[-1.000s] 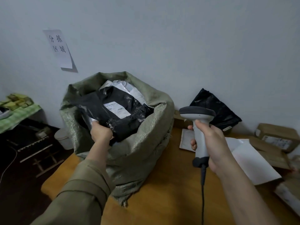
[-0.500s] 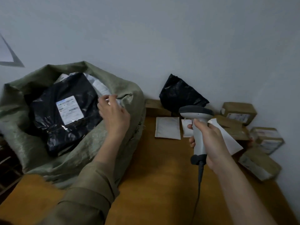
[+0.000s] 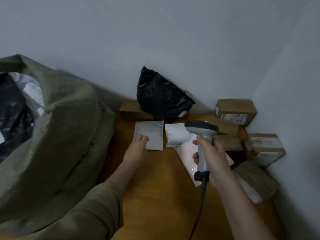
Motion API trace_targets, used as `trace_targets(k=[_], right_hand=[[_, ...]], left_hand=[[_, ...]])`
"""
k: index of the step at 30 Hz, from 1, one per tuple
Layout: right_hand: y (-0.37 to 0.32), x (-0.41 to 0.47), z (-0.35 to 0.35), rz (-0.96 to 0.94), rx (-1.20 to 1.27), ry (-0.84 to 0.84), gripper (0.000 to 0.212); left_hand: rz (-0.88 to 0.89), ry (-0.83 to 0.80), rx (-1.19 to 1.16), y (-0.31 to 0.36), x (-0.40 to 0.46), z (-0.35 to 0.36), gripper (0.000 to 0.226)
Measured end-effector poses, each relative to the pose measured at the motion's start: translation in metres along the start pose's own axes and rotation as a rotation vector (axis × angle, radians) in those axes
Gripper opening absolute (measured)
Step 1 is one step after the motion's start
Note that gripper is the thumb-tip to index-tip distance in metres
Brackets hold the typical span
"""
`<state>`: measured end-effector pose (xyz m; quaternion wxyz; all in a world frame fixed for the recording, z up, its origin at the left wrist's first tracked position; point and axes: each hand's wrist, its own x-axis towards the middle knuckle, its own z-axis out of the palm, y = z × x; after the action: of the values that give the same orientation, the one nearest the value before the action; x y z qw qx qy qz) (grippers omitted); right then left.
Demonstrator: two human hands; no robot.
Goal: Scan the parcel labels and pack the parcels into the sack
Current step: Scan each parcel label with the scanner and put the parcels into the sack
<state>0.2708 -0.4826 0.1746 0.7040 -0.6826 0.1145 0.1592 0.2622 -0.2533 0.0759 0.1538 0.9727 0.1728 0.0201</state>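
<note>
The green woven sack [image 3: 60, 135] fills the left of the view, with a black parcel [image 3: 12, 108] and white parcels inside its mouth. My left hand [image 3: 138, 148] lies on the near left corner of a small white padded envelope [image 3: 152, 134] on the wooden table, fingers resting on it. My right hand [image 3: 211, 158] grips a grey handheld scanner [image 3: 201, 135], held upright over a long white mailer [image 3: 187, 156]. Another white envelope [image 3: 174, 135] lies beside the first.
A black plastic parcel [image 3: 161, 96] leans on the wall atop a brown box [image 3: 133, 110]. Several cardboard boxes [image 3: 235, 111] are stacked in the right corner. The scanner cable [image 3: 199, 210] hangs toward the table's [image 3: 155, 196] near edge.
My left hand has left the sack and come down onto the small white envelope. The view has swung right, so the sack now sits at the left edge. The scanner stays in my right hand.
</note>
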Motion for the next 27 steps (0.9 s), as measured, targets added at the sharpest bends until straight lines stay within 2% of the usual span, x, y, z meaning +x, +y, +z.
trace_targets(k=[2,4,10,12,15,19,22,27], right_hand=[[0.008,0.031,-0.002,0.011,-0.059,-0.032,0.021],[0.017,0.061,-0.004,0.005,-0.115,-0.071,0.02],[0.047,0.117,-0.003,0.011,-0.198,-0.153,0.022],[0.056,0.127,0.0,0.03,-0.199,-0.176,0.021],[0.068,0.134,0.0,0.044,-0.223,-0.199,0.02],[0.081,0.129,0.0,0.087,-0.223,-0.185,0.023],[0.086,0.114,0.005,0.152,-0.159,-0.172,0.024],[0.087,0.088,0.018,0.189,-0.11,-0.173,0.023]], left_hand=[[-0.089,-0.13,0.012,-0.001,0.017,0.031,0.053],[-0.153,-0.193,0.023,-0.005,0.031,0.058,0.058],[-0.14,-0.256,0.198,-0.016,0.072,0.101,0.086],[-0.145,-0.328,0.25,-0.023,0.081,0.112,0.091],[-0.179,-0.429,0.264,-0.028,0.077,0.122,0.081],[-0.193,-0.342,0.302,-0.017,0.058,0.121,0.059],[-0.194,-0.362,0.313,-0.013,0.034,0.121,0.042],[-0.155,-0.308,0.29,-0.02,-0.025,0.123,0.042]])
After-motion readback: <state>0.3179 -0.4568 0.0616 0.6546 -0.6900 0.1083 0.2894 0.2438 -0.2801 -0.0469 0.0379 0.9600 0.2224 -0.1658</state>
